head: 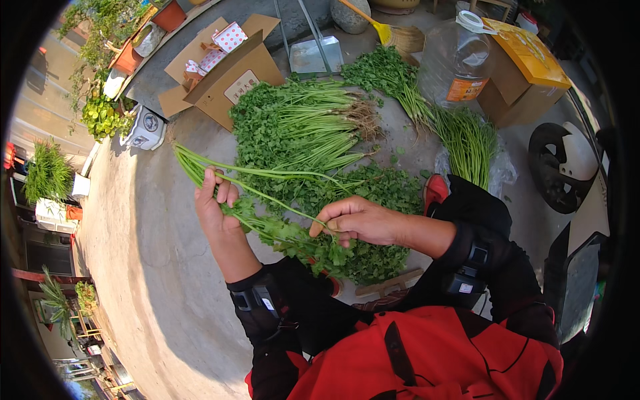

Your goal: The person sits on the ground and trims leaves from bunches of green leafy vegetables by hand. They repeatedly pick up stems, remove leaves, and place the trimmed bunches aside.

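My left hand (218,202) grips a small bunch of cilantro (256,223) by its pale green stems, whose ends point up and left. The leafy tops hang toward my knees. Pinched between the thumb and fingers of my right hand (357,221) is one cilantro stem (282,204) that runs across from the bunch. Beneath both hands a heap of loose cilantro (387,197) spreads over the concrete. Just beyond it lies a large pile of rooted cilantro (300,120), its brown roots (367,117) facing right.
Past the piles stand an open cardboard box (240,75), a metal dustpan (316,55) and a broom (400,36). To the right are more cilantro (387,75), thin green stalks (465,145) on plastic, a clear jug (455,60) and a yellow-topped carton (525,75). A potted plant (147,127) stands left.
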A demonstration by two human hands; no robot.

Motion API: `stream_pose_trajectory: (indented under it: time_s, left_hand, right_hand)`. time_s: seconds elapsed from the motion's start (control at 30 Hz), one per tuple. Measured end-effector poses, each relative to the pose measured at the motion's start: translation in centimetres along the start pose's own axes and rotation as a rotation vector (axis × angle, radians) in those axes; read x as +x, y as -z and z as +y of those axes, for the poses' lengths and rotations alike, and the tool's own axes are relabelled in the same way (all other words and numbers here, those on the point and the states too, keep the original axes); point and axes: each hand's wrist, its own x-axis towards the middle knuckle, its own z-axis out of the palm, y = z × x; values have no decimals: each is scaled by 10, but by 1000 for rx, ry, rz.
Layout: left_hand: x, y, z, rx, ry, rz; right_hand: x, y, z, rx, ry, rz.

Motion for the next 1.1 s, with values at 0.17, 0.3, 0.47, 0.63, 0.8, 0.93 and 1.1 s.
stream_pose_trajectory:
  time_s: [0.17,0.3,0.47,0.63,0.8,0.93,1.1]
  left_hand:
    - [1,1,1,2,-16,20]
    - [1,1,0,25,-33,51]
    - [3,3,0,-12,-66,42]
    - [2,6,4,44,-87,-9]
    - [0,0,4,58,-90,84]
    - [0,-3,4,59,-102,82]
    - [-3,-7,-3,-34,-57,-22]
  right_hand:
    - [1,-1,-1,-239,34,21]
    - [0,-4,-1,-338,42,70]
    - [-3,3,-3,-516,-19,29]
    - [-5,3,2,-457,99,43]
    - [-7,6,2,-735,187,58]
    - [-5,7,1,-830,296,63]
    - [-14,-1,-5,-1425,417,247]
